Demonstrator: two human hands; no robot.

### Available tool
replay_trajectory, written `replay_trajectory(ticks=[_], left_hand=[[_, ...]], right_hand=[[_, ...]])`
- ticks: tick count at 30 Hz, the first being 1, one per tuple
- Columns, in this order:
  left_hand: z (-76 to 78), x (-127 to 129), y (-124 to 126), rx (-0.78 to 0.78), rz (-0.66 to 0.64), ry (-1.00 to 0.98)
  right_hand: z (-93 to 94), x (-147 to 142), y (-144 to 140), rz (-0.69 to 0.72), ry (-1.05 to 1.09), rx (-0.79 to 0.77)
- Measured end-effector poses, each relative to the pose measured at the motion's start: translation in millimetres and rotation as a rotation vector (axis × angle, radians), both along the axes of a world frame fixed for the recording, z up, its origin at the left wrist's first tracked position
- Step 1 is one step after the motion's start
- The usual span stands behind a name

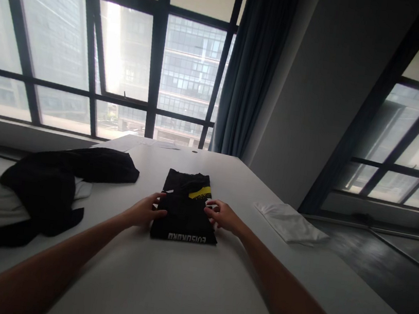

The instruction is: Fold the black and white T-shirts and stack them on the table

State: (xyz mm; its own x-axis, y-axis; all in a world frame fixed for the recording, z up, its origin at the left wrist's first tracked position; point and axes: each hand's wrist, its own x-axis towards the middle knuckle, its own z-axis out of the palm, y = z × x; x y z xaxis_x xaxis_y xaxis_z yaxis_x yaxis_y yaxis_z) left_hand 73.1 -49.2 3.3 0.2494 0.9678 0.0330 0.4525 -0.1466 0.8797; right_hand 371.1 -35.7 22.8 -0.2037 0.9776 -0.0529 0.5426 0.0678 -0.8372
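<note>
In the head view, a folded black garment (185,221) lies flat on the white table (167,291), squarely in front of the person, its long axis running away from the body toward the windows (190,71). Its near end is a straight edge with pale lettering along it; a yellow patch sits toward the far right corner, and the far end looks a little rumpled. The left hand (146,210) is at the garment's left edge, thumb and fingers parted, the tips reaching over the cloth; the right hand (223,216) is at the right edge, fingers loosely curved. Whether either hand pinches the fabric, I cannot tell. The table narrows into the distance, where thin white sheets (161,144) lie near its far edge. Beyond stand dark-framed windows, a blue curtain (250,74) and a grey wall (321,84), with shiny floor (367,257) off to the right. White tabletop shows between the garment and the near edge, and on both sides: a heap of black clothes (50,181) lies well to the left, a white cloth (289,223) well to the right, by the table's right edge.
</note>
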Motion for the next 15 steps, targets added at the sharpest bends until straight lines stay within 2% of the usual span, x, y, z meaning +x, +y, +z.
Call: replay_trajectory(ticks=[3, 5, 10, 15], left_hand=[[1.0, 4.2, -4.3, 0.105, 0.043, 0.207], [3.4, 8.8, -7.2, 0.142, 0.054, 0.250], [7.8, 12.1, -7.2, 0.193, 0.083, 0.188], [4.7, 4.2, 1.5, 0.266, 0.122, 0.126]], right_hand=[[-8.7, -5.2, 1.7, -0.004, -0.037, 0.084], [-15.0, -7.9, 4.6, -0.012, -0.027, 0.123], [-21.6, -10.6, 11.9, -0.025, 0.089, 0.110], [-5.8, -6.8, 8.8, -0.028, 0.278, 0.060]])
